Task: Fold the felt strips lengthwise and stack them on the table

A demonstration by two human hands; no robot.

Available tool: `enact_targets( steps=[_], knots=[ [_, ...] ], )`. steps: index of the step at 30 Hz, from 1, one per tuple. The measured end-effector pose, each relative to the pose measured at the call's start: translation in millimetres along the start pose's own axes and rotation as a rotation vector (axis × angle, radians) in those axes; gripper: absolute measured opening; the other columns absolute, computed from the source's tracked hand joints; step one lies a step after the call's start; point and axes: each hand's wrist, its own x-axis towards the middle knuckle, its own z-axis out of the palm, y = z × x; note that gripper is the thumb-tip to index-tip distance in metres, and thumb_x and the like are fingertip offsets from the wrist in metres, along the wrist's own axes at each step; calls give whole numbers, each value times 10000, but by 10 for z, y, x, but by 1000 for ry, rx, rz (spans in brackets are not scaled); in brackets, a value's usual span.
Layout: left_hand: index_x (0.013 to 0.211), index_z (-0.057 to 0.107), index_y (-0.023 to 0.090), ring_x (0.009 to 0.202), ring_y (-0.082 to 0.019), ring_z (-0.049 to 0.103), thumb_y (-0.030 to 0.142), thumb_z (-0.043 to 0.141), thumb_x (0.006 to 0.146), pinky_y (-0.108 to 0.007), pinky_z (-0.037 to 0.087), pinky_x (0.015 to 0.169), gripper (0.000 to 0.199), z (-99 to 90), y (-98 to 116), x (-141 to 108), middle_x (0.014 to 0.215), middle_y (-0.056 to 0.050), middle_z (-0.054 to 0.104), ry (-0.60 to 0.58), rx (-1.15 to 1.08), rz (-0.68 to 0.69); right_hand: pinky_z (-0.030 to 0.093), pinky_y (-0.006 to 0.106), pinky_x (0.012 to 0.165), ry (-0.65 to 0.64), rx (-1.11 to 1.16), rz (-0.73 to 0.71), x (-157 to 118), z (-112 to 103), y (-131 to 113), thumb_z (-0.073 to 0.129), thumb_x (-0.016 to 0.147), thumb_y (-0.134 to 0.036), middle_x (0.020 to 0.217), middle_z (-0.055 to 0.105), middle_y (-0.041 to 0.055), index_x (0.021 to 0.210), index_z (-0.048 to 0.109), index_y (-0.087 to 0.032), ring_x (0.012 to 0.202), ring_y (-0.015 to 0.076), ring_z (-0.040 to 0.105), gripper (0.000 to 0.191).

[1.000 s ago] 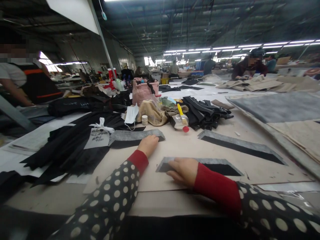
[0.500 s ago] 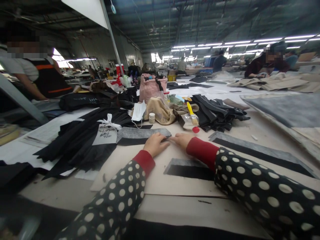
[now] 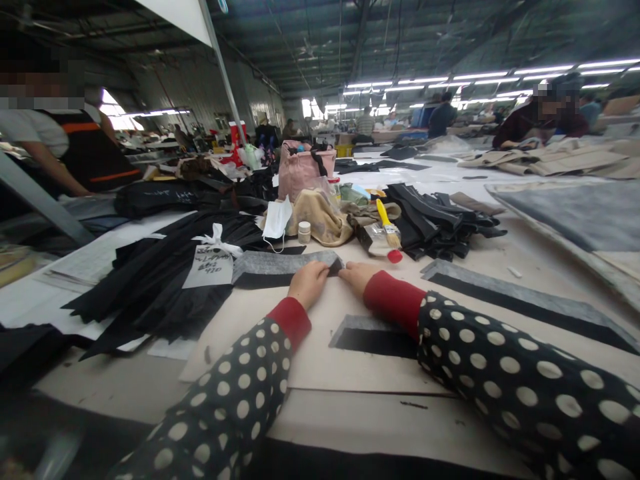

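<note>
A grey-and-black fabric strip [image 3: 280,265] lies flat on the pale table in front of me. My left hand [image 3: 307,283] is closed at its right end, thumb and fingers pressed together on the edge. At the tip of that same end, my right hand [image 3: 356,276] pinches the corner with its fingers together; the fingertips are partly hidden. The strip's dark end shows between the two hands. Below my right forearm rests a second strip [image 3: 370,338], partly covered by the sleeve. A longer grey-and-black strip [image 3: 530,303] lies off to the right.
Left is a pile of black fabric pieces [image 3: 165,280] with a handwritten tag [image 3: 207,265]. Behind my hands are a face mask [image 3: 277,219], a small jar [image 3: 304,232], a yellow-handled brush [image 3: 384,215], a pink bag [image 3: 306,170] and black strips [image 3: 425,220]. Co-workers stand left and far right.
My left hand's fingers have drawn in from lying stretched over the strip to gripping its end. My right hand has shifted slightly left, and the strip's dark corner now shows between the hands.
</note>
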Motion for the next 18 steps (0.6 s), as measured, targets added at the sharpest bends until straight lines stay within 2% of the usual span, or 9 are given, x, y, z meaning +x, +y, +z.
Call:
enact_targets(
  steps=[3, 6, 9, 12, 14, 16, 18],
  knots=[
    [860, 580, 143, 782, -152, 536, 227, 353, 828, -262, 423, 712, 244, -22, -56, 36, 821, -46, 594, 119, -94, -152, 410, 300, 636, -5, 5, 9, 23, -9, -4, 284, 841, -186, 943, 543, 121, 1017, 575, -163, 805, 206, 564, 341],
    [858, 577, 157, 751, -144, 543, 231, 365, 822, -247, 422, 681, 227, -24, -62, 41, 798, -28, 606, 100, -123, -135, 410, 325, 674, 20, -6, 3, 38, -45, -42, 295, 831, -167, 963, 539, 135, 969, 603, -143, 893, 242, 528, 338],
    [811, 589, 176, 772, -149, 540, 226, 428, 790, -252, 413, 710, 170, -9, -24, 17, 807, -20, 609, 87, -177, -94, 396, 335, 748, 72, -5, -81, 98, -61, -123, 284, 839, -164, 1012, 534, 122, 993, 595, -145, 979, 245, 474, 348],
    [811, 589, 174, 778, -147, 541, 218, 446, 778, -252, 412, 723, 154, 0, 10, -2, 814, -21, 612, 118, -232, -105, 385, 321, 796, 90, 20, -161, 179, -26, -202, 318, 843, -217, 1044, 540, 112, 1083, 544, -132, 955, 213, 488, 340],
    [827, 580, 167, 779, -140, 541, 225, 429, 789, -247, 413, 725, 166, -25, 11, 3, 816, -19, 609, 159, -247, -131, 384, 313, 803, 83, 26, -150, 211, 1, -237, 349, 836, -251, 1043, 547, 114, 1066, 552, -116, 933, 206, 503, 335],
    [844, 557, 155, 754, -127, 536, 252, 403, 806, -237, 418, 701, 186, -123, -25, 32, 795, -15, 595, 258, -304, -189, 386, 304, 800, 78, 26, -129, 217, 10, -257, 359, 832, -264, 1027, 556, 110, 1016, 578, -116, 922, 203, 512, 322],
    [843, 522, 149, 671, -103, 521, 282, 394, 813, -214, 423, 624, 187, -357, -119, 87, 731, 5, 562, 443, -476, -300, 391, 297, 790, 72, 29, -113, 207, 1, -269, 361, 832, -268, 1016, 565, 106, 987, 590, -121, 916, 202, 519, 314]
  ],
)
